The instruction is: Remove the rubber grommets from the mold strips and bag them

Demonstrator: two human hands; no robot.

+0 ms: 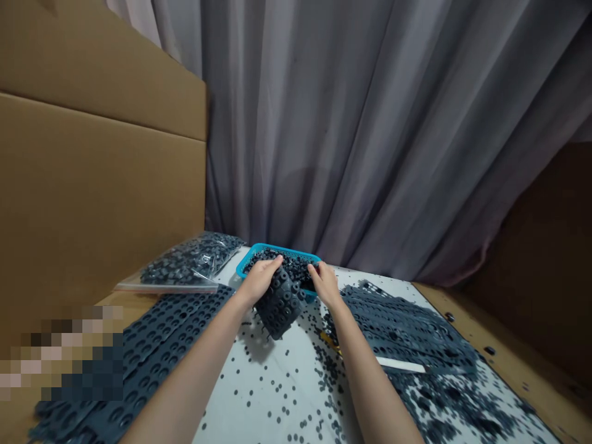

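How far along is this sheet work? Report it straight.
Done, it seems: a plastic bag of small dark pieces and a blue basket heaped with them. In hand: the left hand and right hand grip a dark studded sheet over the basket. Left: sheet piles on both sides, and loose pieces strewn across the tabletop.

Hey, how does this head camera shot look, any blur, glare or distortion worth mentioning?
In the head view, the light is soft, with no strong glare; a pixelated mosaic patch hides the lower left; wide-angle distortion bends the cardboard sheet and grey curtain; the dark perforated sheet looks slightly soft.
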